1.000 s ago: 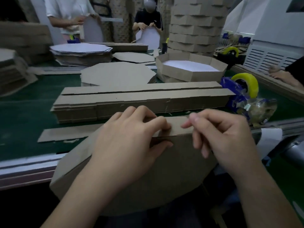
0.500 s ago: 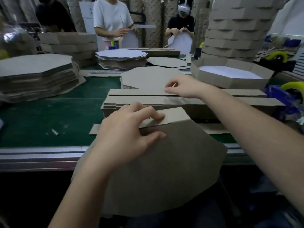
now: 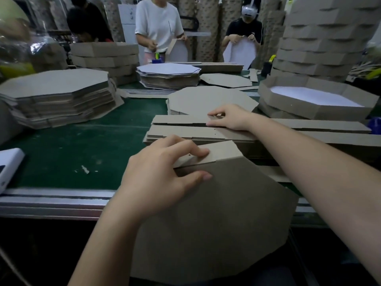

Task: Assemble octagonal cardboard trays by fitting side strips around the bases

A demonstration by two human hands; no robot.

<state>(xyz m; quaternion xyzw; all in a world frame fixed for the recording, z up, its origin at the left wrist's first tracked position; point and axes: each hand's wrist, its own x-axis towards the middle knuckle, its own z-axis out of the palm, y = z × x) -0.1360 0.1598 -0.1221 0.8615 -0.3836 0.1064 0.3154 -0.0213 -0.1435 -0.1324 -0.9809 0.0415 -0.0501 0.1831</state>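
I hold an octagonal cardboard base (image 3: 216,219) tilted against the table's near edge. My left hand (image 3: 162,178) grips its top edge, fingers over a short folded side strip (image 3: 218,151) and thumb on the base's face. My right hand (image 3: 231,118) reaches forward to the stacks of long side strips (image 3: 185,133) lying across the green table, with its fingers pinching the edge of the far stack's top strip (image 3: 181,120).
A finished tray (image 3: 309,108) with a white inside stands at the right, a tall tower of trays (image 3: 321,38) behind it. Stacks of octagonal bases (image 3: 55,96) lie left and centre. A white device (image 3: 8,166) sits at the left edge. Other people work across the table.
My right hand left the base's top edge and reached forward to the strip stacks. The view swung left, and the tape dispenser dropped out of sight.
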